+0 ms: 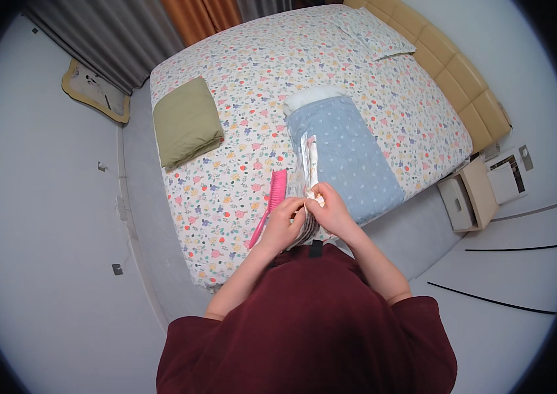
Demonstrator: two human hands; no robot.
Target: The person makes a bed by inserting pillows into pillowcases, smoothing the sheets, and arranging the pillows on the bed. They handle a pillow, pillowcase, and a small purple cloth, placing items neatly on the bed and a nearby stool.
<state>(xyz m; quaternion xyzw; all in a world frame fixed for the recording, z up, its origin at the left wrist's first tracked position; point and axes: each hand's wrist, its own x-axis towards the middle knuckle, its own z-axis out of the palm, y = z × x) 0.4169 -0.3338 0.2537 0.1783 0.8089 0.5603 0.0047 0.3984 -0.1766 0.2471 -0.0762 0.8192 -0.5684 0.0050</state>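
Observation:
Both of my hands meet in front of my body at the near side of the bed. My left hand [284,225] pinches the near end of a thin white printed bundle [311,160], which looks like layered sheets or a folded packet. My right hand [331,213] grips the same end, with a small crumpled white and orange piece between thumb and fingers. Clear, shiny plastic [297,178] shows along the bundle's left side. Just left of my left hand, a pink bed brush [273,197] lies on the floral sheet. What the bundle contains is hidden.
A folded olive-green cloth [187,120] lies on the bed [239,123] at left. Right of the bundle is a folded blue quilt [347,152]. A pillow [379,37] rests by the tan headboard [456,74]. A nightstand [470,197] stands at right, a framed picture [96,91] at left.

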